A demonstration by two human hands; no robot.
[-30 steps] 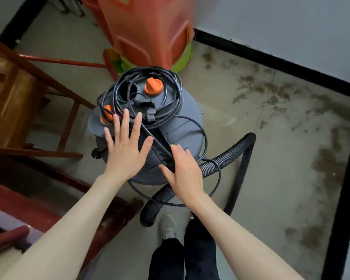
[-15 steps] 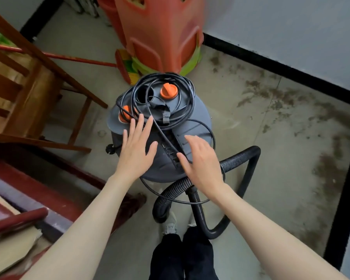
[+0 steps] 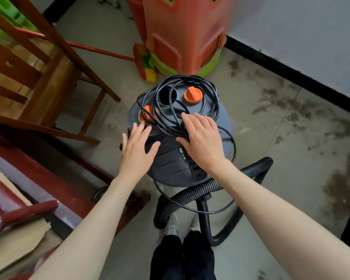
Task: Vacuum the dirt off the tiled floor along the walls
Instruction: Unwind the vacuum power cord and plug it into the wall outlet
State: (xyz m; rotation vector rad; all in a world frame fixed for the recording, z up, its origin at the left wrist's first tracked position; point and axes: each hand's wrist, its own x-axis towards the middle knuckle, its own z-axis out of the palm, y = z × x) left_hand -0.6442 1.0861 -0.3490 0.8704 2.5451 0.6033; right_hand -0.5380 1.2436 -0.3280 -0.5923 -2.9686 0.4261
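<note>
A grey drum vacuum cleaner (image 3: 222,126) with two orange knobs stands on the tiled floor (image 3: 271,178) in front of my feet. A black power cord (image 3: 190,81) lies coiled on its lid, with one loop hanging down its right side. The black ribbed hose (image 3: 192,191) curves around the base. My left hand (image 3: 136,150) is flat with fingers spread on the left edge of the lid. My right hand (image 3: 202,139) lies flat over the cord near the lid's middle. Dark dirt (image 3: 281,102) streaks the floor along the white wall with its black baseboard.
A wooden chair (image 3: 38,77) stands at the left. Behind the vacuum sits an orange plastic bin (image 3: 182,31) on a green base, with a red-handled broom (image 3: 113,53) beside it. A dark red frame (image 3: 49,178) and cardboard lie at the lower left.
My right hand has slid forward from the vacuum's front edge onto the coiled cord. My left hand has shifted slightly left on the lid. The view has moved closer over the vacuum.
</note>
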